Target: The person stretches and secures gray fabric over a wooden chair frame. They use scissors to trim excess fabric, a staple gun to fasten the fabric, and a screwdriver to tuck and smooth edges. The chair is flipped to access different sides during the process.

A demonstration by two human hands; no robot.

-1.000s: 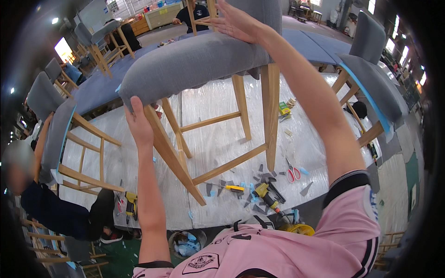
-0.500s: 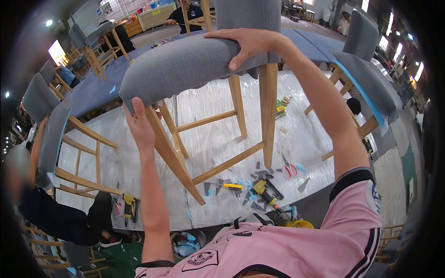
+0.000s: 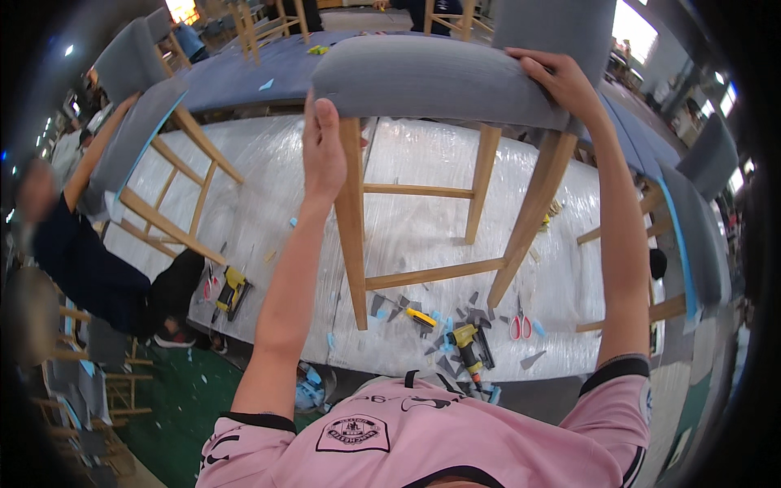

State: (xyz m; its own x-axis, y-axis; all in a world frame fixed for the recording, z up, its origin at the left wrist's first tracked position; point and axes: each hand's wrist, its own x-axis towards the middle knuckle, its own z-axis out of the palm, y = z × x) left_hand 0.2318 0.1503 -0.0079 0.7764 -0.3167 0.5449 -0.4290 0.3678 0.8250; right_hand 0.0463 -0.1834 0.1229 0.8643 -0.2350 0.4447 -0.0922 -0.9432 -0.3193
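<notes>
A chair with a grey upholstered seat (image 3: 431, 77) and light wooden legs is held up in front of me, above the plastic-covered table (image 3: 423, 220). My left hand (image 3: 324, 159) grips the seat's near left corner and the top of the leg there, thumb up, with fingertips showing behind the leg. On the right, my right hand (image 3: 565, 85) has its fingers bent over the seat's edge beside the grey backrest (image 3: 553, 37). Whether all the legs touch the table, I cannot tell.
On the table lie a yellow-and-black staple gun (image 3: 469, 348), red-handled scissors (image 3: 521, 325), a yellow-handled tool (image 3: 421, 317) and fabric scraps. A co-worker (image 3: 93, 244) handles another chair (image 3: 142, 138) at left, beside a second staple gun (image 3: 233, 291). Another grey chair (image 3: 691, 211) stands at right.
The chair has turned and its seat, tilted before, is now nearly level. My right hand has shifted from spread across the seat top to bent over its edge near the backrest.
</notes>
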